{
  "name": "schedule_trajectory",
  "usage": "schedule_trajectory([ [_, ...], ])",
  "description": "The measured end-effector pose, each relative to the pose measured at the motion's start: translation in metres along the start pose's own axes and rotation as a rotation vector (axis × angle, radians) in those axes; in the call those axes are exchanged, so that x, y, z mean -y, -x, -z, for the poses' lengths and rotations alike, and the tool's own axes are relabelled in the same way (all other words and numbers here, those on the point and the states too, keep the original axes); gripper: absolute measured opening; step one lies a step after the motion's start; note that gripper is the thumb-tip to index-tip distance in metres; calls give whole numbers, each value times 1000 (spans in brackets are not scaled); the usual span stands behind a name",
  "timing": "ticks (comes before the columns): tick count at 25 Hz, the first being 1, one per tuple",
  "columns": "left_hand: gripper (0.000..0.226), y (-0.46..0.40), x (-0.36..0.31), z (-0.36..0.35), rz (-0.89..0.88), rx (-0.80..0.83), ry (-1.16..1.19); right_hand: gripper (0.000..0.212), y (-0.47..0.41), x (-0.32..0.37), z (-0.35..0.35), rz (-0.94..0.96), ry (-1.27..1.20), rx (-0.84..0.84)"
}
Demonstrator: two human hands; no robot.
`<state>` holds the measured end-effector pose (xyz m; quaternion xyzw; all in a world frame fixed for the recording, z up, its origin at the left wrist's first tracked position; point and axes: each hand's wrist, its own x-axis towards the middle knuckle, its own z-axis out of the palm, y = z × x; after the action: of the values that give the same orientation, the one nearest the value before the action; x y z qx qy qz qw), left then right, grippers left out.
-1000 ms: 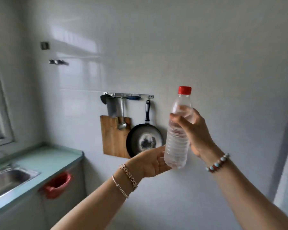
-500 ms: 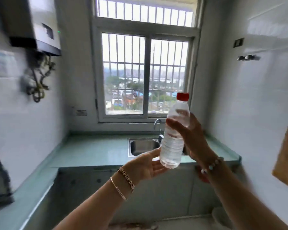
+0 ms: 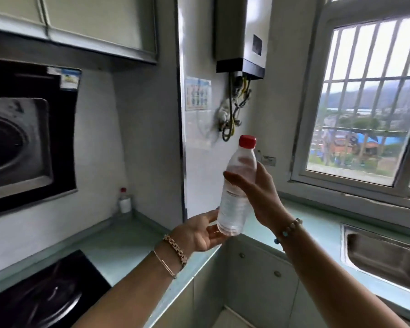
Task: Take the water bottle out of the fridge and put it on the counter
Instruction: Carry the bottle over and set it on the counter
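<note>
A clear plastic water bottle (image 3: 234, 202) with a red cap is held upright in the air above the corner of the pale green counter (image 3: 118, 252). My right hand (image 3: 260, 195) is wrapped around the bottle's middle from the right. My left hand (image 3: 201, 233) sits palm up under the bottle's base, fingers spread, touching or nearly touching it. The fridge is out of view.
A black cooktop (image 3: 45, 297) lies on the counter at the lower left, under a range hood (image 3: 21, 138). A small white bottle (image 3: 124, 201) stands in the counter's back corner. A steel sink (image 3: 384, 256) is at the right, below the barred window (image 3: 369, 102). A water heater (image 3: 242, 36) hangs on the wall.
The view has swung left, from the wall with the pan, past the window and sink, to the counter corner by the cooktop. Both hands keep the same hold on the bottle.
</note>
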<state>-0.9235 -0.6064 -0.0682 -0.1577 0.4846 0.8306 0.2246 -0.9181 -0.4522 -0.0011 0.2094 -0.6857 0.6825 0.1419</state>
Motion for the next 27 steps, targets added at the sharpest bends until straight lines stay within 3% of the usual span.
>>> schedule_trajectory([
  [2, 48, -10, -17, 25, -29, -67, 53, 67, -23, -12, -24, -9, -46, 85],
  [6, 34, -39, -43, 53, -109, -188, 66, 42, -73, -41, -53, -1, -106, 214],
  [12, 18, -62, -71, 95, -224, -394, 75, 45, -138, -91, -100, -36, -98, 426],
  [16, 24, -98, -73, 163, -206, -589, 52, 35, -156, -160, -151, -136, -30, 572],
  [19, 28, -142, -57, 222, -132, -680, 108, 44, -157, -230, -189, -263, 57, 623],
  [22, 18, -195, -30, 278, -60, -766, 163, 55, -150, -306, -223, -309, 208, 672],
  [27, 21, -274, 15, 345, -13, -799, 222, 69, -137, -409, -252, -367, 334, 709],
])
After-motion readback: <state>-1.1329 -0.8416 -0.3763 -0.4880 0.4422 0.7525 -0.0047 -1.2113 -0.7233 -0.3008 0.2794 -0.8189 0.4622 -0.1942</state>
